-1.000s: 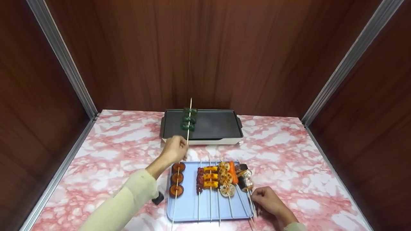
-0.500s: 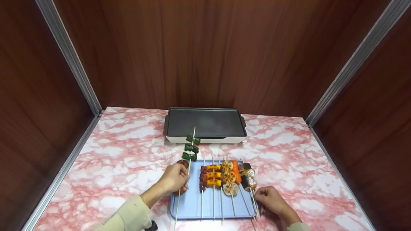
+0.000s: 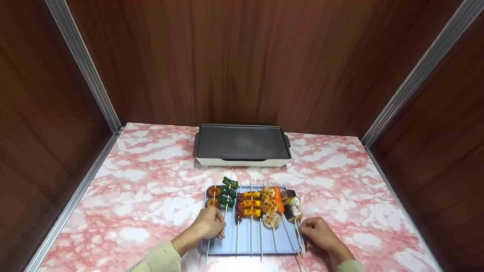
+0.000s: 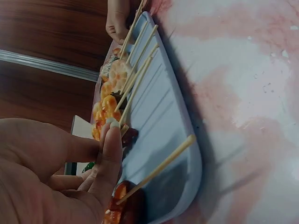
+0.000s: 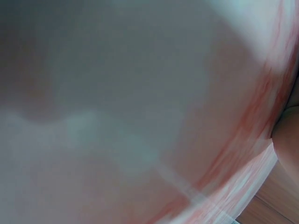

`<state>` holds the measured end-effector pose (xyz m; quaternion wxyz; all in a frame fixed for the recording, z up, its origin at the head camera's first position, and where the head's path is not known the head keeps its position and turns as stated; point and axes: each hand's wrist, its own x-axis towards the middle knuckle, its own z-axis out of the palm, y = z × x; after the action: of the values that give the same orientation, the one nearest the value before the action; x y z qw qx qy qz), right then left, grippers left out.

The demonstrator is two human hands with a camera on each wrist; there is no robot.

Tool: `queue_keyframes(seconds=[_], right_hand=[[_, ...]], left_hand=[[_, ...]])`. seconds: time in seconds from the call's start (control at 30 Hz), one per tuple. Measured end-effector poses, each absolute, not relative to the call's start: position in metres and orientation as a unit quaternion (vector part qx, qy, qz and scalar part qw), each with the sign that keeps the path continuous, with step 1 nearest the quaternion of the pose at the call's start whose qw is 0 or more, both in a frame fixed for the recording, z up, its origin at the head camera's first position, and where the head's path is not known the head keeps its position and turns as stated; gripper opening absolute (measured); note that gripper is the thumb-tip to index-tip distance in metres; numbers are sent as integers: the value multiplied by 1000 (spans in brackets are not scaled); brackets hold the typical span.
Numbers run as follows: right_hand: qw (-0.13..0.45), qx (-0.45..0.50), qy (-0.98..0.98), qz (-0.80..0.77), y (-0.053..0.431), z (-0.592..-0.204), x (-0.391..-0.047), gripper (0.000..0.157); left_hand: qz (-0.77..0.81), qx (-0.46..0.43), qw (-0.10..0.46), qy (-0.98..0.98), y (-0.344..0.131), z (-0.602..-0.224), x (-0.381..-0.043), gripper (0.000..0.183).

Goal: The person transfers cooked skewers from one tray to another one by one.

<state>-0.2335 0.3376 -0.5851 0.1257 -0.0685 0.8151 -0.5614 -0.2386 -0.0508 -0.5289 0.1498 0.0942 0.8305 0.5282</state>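
Observation:
My left hand [image 3: 208, 224] pinches the bare stick of a skewer with several dark green pepper-like pieces [image 3: 226, 201]. The pieces lie over the left part of the light blue tray [image 3: 227, 247], the tip reaching past its far rim. Partly under this hand is a skewer of round brown-orange slices [image 3: 213, 191], whose stick [image 4: 163, 163] crosses the near rim in the left wrist view. At the tray's right rim, my right hand [image 3: 321, 236] grips the edge with curled fingers, beside the sticks there. The right wrist view is mostly blurred, with part of a finger [image 5: 289, 140] at its right.
Side by side on the tray lie skewers of dark red chunks [image 3: 239, 207], yellow pieces [image 3: 252, 204], lotus root slices [image 3: 271, 220], an orange piece [image 3: 278, 200] and dark-and-silver chunks [image 3: 293, 213]. Behind stands a black-topped griddle [image 3: 244, 141]. Brown panels [image 3: 242, 60] enclose the marbled table [image 3: 151, 177].
My left hand has brought the green skewer back from above the griddle, toward me, down to the tray between the brown-orange and red skewers. The right hand stays at the tray's right rim.

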Motion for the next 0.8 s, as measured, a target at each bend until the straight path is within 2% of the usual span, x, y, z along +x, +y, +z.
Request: queue_keyframes(seconds=[0.17, 0.57, 0.8], right_hand=[[130, -71, 817, -557, 336, -586, -234, 15], [139, -68, 816, -557, 331, -588, -236, 14], [134, -65, 815, -560, 334, -591, -237, 15]], left_hand=[[510, 99, 159, 840, -49, -533, -234, 16], [456, 146, 138, 867, -54, -542, -227, 22], [431, 155, 164, 874, -58, -529, -227, 23]])
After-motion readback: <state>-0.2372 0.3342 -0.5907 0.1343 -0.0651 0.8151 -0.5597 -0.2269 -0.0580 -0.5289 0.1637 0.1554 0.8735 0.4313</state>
